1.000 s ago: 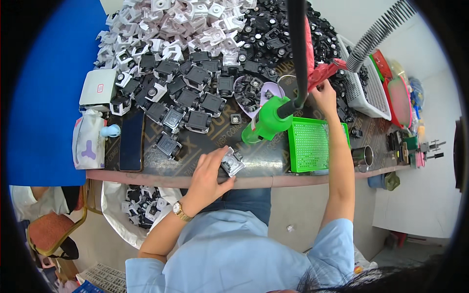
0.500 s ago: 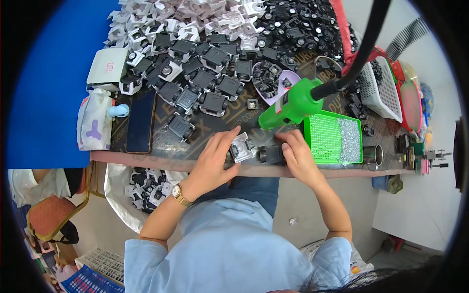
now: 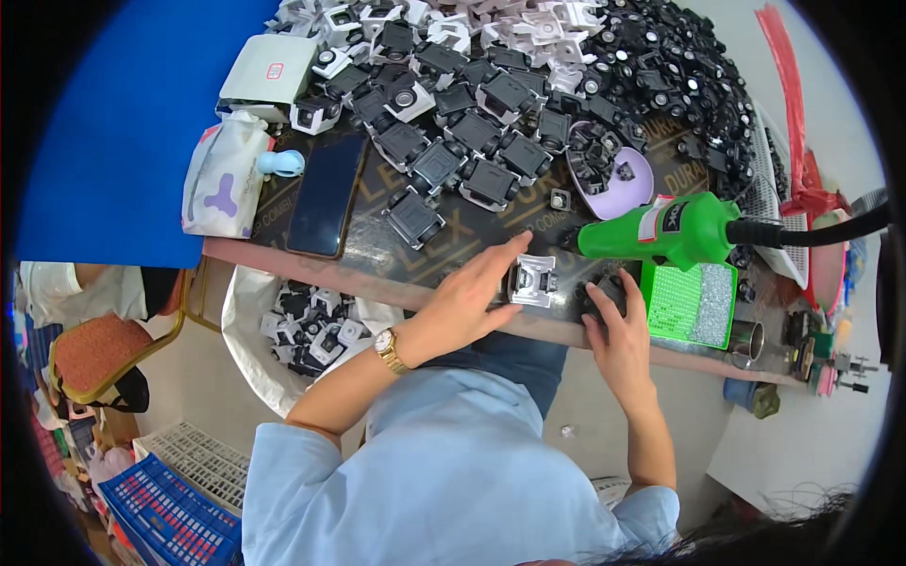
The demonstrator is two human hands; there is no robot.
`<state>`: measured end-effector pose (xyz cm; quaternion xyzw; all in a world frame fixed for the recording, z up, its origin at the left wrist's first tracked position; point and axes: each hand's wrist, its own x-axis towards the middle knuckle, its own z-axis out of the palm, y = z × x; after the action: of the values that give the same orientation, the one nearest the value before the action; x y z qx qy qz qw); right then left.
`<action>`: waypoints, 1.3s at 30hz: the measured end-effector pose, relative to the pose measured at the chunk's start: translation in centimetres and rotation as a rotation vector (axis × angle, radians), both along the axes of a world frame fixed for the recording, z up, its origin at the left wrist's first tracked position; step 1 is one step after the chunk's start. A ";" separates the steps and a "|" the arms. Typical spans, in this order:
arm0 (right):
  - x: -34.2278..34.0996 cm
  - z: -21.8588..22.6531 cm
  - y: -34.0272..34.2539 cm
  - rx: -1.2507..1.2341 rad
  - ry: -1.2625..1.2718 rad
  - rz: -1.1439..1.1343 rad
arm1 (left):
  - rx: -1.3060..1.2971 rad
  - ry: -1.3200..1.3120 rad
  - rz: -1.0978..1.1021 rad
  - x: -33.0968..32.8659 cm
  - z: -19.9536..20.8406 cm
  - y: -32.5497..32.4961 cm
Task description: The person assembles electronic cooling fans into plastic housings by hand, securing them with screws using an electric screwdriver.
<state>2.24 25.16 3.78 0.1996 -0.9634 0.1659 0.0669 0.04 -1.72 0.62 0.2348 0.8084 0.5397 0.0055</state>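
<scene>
My left hand (image 3: 472, 294) has its thumb and fingers spread beside a white-and-clear plastic bracket (image 3: 534, 281) lying near the table's front edge; it does not grip the bracket. To the right of it, my right hand (image 3: 620, 330) has its fingers bent round a black plastic housing (image 3: 609, 288), partly hidden beneath them. A green electric screwdriver (image 3: 661, 231) lies on its side just beyond my right hand, its black cable running off to the right. Beside that hand is a green tray (image 3: 672, 300) with small silver screws (image 3: 710, 304).
Black-and-white assembled units (image 3: 477, 132) cover the table's middle, with white brackets (image 3: 547, 28) and black parts (image 3: 661, 66) heaped behind. A purple dish (image 3: 634, 189) holds small black parts. A phone (image 3: 327, 193) and tissue pack (image 3: 225, 179) lie left; a metal cup (image 3: 746, 341) stands right.
The view has shifted, so the table now slants. The screwdriver has gone from tilted up to lying nearly level. My right fingers now cover more of the black housing.
</scene>
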 end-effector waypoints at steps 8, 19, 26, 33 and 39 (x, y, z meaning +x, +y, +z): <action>-2.0 3.4 -4.9 -0.385 -0.217 0.455 | 0.040 -0.051 0.000 -0.1 -0.3 -0.3; -4.1 2.4 -5.5 -0.225 -0.235 0.412 | 0.049 -0.054 0.000 -0.1 -0.2 -0.1; -4.3 -0.3 -4.9 -0.302 -0.055 0.476 | 0.060 -0.015 0.026 0.0 -0.5 0.1; -4.5 -0.5 -4.8 -0.355 -0.044 0.503 | 0.061 0.017 0.035 0.2 -0.3 0.1; -4.5 -2.0 -4.8 -0.416 -0.031 0.464 | 0.077 -0.008 0.027 0.0 -0.3 0.1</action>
<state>-2.26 20.35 1.81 0.3935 -0.8385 0.3733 0.0520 0.04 -1.63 0.28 0.2216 0.7902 0.5713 -0.0076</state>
